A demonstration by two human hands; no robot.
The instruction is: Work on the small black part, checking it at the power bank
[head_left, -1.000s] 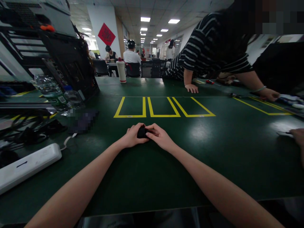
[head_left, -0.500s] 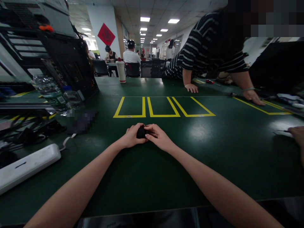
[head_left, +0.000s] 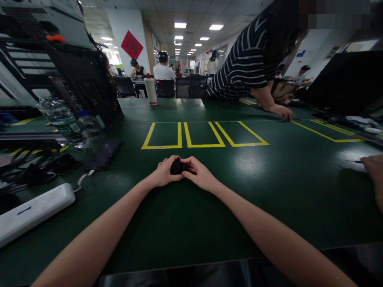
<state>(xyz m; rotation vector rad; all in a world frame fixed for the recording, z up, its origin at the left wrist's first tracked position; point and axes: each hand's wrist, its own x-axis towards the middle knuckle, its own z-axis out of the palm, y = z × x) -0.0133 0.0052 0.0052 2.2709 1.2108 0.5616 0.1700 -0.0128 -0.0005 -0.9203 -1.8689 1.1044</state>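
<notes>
Between my two hands, low over the green table [head_left: 185, 223], is a small black object [head_left: 176, 168] whose kind I cannot make out. My left hand [head_left: 165, 172] curls around its left side, thumb below and fingers above. From the right, my right hand [head_left: 198, 172] pinches at it with thumb and fingertips. The fingers cover part of the object. Just beyond my hands, yellow tape outlines [head_left: 204, 146] mark three areas on the tabletop.
A white power strip [head_left: 36, 213], tangled black cables, clear plastic bottles [head_left: 61, 115] and a black computer case [head_left: 80, 79] stand at left. A white cup [head_left: 151, 91] is farther back. A person in a striped top [head_left: 242, 59] leans over the table; another hand [head_left: 374, 171] shows at right.
The person in the striped top has drawn back an arm and now has a hand near the right tape line. My hands keep about the same hold on the black object.
</notes>
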